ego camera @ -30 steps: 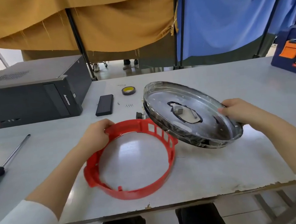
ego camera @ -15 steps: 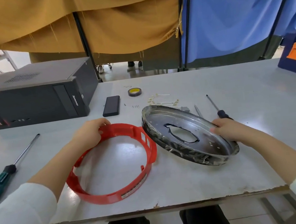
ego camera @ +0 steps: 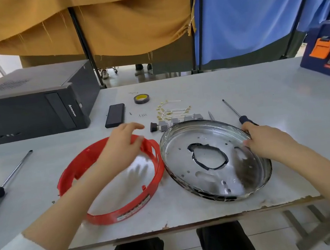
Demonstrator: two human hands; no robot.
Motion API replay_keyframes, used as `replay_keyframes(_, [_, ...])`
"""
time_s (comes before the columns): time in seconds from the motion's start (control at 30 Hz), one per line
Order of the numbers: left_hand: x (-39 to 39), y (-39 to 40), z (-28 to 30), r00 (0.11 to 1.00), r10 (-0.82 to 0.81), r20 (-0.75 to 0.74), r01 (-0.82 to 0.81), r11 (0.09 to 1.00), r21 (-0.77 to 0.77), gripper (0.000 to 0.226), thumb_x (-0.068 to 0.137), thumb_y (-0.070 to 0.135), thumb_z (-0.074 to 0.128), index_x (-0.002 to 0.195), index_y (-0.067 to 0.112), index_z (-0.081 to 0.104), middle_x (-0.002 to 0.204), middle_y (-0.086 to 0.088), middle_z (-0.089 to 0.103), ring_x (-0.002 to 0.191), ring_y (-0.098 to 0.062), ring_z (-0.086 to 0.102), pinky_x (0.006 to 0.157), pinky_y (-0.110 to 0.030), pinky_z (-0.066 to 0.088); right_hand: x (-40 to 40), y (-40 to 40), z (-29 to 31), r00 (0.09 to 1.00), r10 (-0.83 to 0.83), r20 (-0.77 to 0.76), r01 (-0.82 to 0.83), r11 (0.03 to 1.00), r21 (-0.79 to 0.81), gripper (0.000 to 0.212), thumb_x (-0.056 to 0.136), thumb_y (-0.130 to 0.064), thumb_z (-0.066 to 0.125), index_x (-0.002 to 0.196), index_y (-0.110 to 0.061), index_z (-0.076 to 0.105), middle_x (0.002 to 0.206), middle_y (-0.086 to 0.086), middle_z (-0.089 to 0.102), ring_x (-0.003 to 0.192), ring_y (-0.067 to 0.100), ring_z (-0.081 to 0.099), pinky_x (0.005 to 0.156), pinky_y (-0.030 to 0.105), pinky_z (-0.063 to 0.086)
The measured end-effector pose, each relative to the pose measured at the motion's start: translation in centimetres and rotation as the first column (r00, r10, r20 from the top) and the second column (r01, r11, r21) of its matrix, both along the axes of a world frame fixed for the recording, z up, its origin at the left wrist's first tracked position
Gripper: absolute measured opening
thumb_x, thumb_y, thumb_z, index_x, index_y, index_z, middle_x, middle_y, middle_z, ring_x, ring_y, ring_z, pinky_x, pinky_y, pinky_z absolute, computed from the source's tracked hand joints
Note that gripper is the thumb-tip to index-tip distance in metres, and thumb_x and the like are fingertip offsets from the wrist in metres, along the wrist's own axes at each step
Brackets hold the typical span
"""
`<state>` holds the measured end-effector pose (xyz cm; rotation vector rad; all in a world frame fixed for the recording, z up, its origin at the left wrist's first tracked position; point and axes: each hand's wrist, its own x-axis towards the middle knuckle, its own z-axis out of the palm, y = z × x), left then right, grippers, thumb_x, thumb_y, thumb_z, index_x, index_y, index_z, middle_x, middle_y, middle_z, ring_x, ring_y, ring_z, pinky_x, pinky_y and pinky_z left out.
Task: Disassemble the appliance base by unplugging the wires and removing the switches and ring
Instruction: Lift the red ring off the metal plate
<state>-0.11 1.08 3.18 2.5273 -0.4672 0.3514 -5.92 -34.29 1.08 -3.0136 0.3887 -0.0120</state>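
- The red plastic ring (ego camera: 113,183) lies on the pale counter (ego camera: 237,88) at centre left of the frame; the round shiny metal base plate (ego camera: 214,160) lies just to its right, their rims about touching.
- The left hand (ego camera: 121,147) is over the ring's far rim; the right hand (ego camera: 267,140) is at the plate's upper-right rim.
- Above the plate sits a row of small grey switches (ego camera: 177,122), and above those a cluster of thin white wires with brass terminals (ego camera: 170,111).
- Higher still lies the dark roll of tape (ego camera: 141,98), with the flat black rectangular device (ego camera: 115,115) to its left.
- The black desktop computer case (ego camera: 33,104) fills the upper left.
- The green-handled screwdriver (ego camera: 1,186) lies at the left edge.
- The dark-handled screwdriver (ego camera: 238,113) lies above the right hand.
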Motion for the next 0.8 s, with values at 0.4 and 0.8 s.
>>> replay_keyframes(0.4, [-3.7,-5.7,-2.4,0.907,-0.027,-0.421,-0.023,0.993,-0.113,0.059,0.095,0.034,0.050,0.146,0.022,0.025,0.157,-0.013,0.008,0.145,-0.025,0.010,0.107,-0.031,0.025,0.4,-2.8,0.9,0.948,-0.100,0.301,0.157,0.972,-0.172,0.044,0.096,-0.057,0.031,0.121,-0.025,0.049,0.115,0.007,0.051,0.092,0.033,0.059,0.057,0.029,0.029])
replay_keyframes(0.8, [-3.7,-6.6,-2.4,0.910,-0.056,-0.412,0.073,0.997,0.025,0.051,0.097,0.016,0.036,0.145,0.019,0.022,0.149,-0.024,0.011,0.137,-0.033,0.025,0.088,-0.022,0.027,6.8,-3.0,-1.0,0.990,-0.081,0.120,0.061,0.985,0.161,0.044,0.098,-0.044,0.041,0.068,-0.012,0.040,0.066,0.005,0.047,0.065,0.026,0.048,0.051,0.032,0.029])
